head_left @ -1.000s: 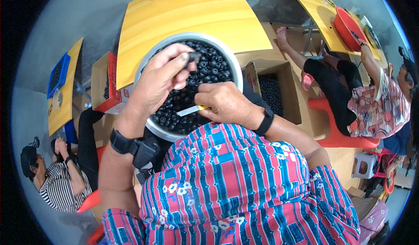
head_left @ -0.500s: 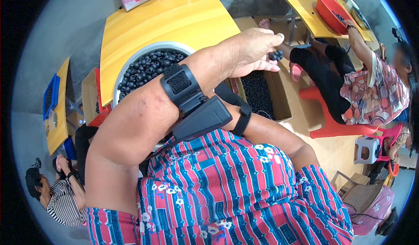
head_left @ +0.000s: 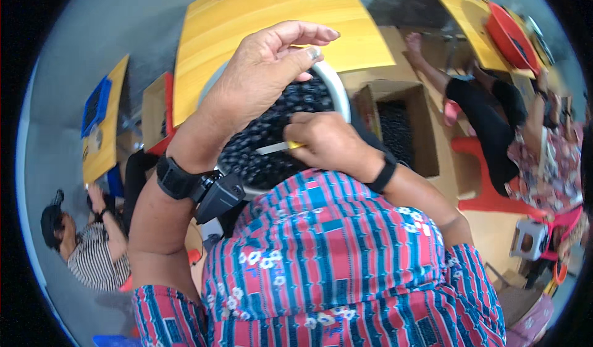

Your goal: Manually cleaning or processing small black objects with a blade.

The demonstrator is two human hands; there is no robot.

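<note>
In front of me is a pale-rimmed basin full of small, dark, round fruits. Above its far left part I hold my left hand, fingers curved and apart, with nothing visible between them. A small grey patch shows at its thumb tip; I cannot make out what it is. My right hand is closed round the yellow handle of a small knife, whose short pale blade points left over the fruits. Both wrists wear black straps, the left one bearing a black device.
Right of the basin stands an open cardboard box holding more dark fruits. A yellow table lies beyond the basin. At the right, a person sits on a red stool near a red basin. Another person sits at left.
My left hand has swung left from beside the cardboard box to over the basin, and the few dark fruits at its fingers are gone. My right hand and the knife, hidden before, now show.
</note>
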